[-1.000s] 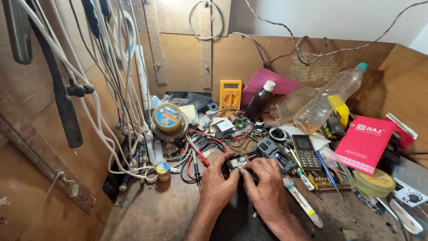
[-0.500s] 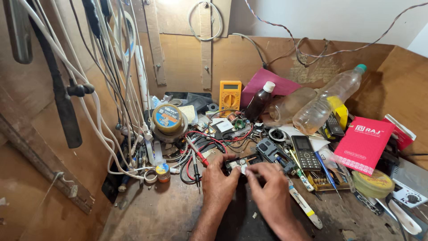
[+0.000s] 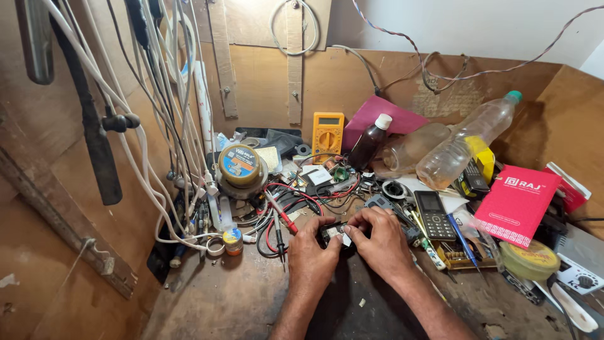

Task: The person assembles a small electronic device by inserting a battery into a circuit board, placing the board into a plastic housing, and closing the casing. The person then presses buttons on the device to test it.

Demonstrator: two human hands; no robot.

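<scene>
Bare wood benchtop (image 3: pixel 226 302) near front-left edge gives free passage. Left side blocked by hanging white and black cables (image 3: pixel 170 126). Behind hands: tangle of red and black probe leads (image 3: pixel 283 211), round solder spool (image 3: pixel 239 165), yellow multimeter (image 3: pixel 328 133). Right crowded w/ black keypad phone (image 3: pixel 433 214), clear plastic bottle (image 3: pixel 465 141), red booklet (image 3: pixel 517 201).

My left hand (image 3: pixel 313 257) bare, no glove, no ring, my right hand (image 3: pixel 382 242) bare too, both forearms uncovered to the frame's bottom edge, no sleeves, no watch or band
</scene>
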